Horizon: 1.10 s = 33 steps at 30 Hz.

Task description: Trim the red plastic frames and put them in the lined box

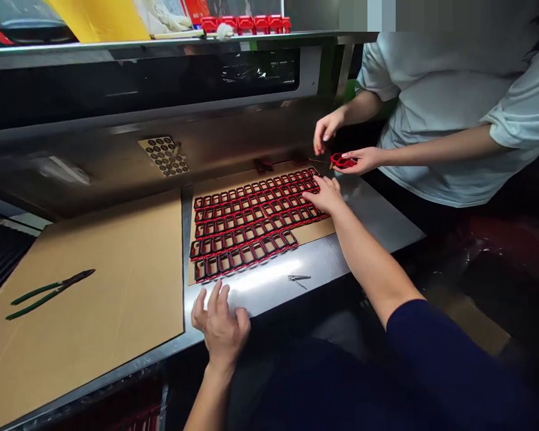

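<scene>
Several rows of small red and black rectangular frames (247,218) lie side by side on a cardboard sheet (317,230). My left hand (221,326) is just in front of the nearest row, over the metal tabletop's front edge, its fingers apart and holding nothing. Over the right end of the rows reaches my right hand (327,196), palm down with fingers stretched out. Its fingertips are at the end frames; whether they press on them I cannot tell. Small nail clippers (299,278) rest on the metal in front of the rows.
Green-handled pliers (49,294) lie on a large cardboard sheet (130,287) at left. At right a co-worker's hand (363,160) holds a red part (342,160); their other hand (329,129) hovers beside it. A shelf (179,45) with red pieces (251,24) runs above the back panel.
</scene>
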Tool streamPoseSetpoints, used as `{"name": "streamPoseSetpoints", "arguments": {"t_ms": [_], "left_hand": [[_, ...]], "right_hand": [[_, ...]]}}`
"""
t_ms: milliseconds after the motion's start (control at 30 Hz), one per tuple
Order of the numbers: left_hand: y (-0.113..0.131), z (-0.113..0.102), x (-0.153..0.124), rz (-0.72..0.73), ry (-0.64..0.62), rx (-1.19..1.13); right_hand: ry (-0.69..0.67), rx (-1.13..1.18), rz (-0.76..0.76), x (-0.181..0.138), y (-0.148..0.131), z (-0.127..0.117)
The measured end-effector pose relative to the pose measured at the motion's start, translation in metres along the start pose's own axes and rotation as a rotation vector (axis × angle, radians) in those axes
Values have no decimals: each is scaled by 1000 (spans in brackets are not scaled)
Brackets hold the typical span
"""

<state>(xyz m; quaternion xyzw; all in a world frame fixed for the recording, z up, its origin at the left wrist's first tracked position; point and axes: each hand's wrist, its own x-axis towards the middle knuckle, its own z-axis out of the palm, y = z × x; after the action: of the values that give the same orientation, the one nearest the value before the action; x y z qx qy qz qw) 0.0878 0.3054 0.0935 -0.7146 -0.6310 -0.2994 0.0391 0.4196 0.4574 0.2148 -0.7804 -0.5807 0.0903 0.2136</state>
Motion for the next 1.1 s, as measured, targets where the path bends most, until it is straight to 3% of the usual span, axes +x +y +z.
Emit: {"name": "streamPoseSetpoints", "arguments": {"t_ms": [67,167,333,500,633,733,833,900,967,1100], "left_hand": [[4,7,-1,-37,6,3],[3,10,2,-87,-7,-21],[2,11,-3,-47,-11,-18],[-1,10,-1,-41,30,-49],[-1,-5,-9,-99,19,-310],[17,-17,-26,-270,-143,-826],[49,-17,-37,-606,-349,-1389],[68,-12,-35,-818,-441,-1521],[78,-8,-27,-983,-479,-1538],[77,-15,-10,-1127,-451,-1607]], "right_hand": [[-53,-30,-116,-3,-22,5],[-143,-73,-275,-44,-46,22],[-219,-147,-328,-110,-41,43],[-277,-181,-357,-115,-38,55],[-245,-194,-307,-114,-28,43],[-200,-190,-258,-139,-19,27],[-217,-142,-348,-190,-26,25],[-266,-45,-588,-226,-36,36],[-238,-16,-666,-253,-41,48],[-195,143,-847,-270,-24,52]]}}
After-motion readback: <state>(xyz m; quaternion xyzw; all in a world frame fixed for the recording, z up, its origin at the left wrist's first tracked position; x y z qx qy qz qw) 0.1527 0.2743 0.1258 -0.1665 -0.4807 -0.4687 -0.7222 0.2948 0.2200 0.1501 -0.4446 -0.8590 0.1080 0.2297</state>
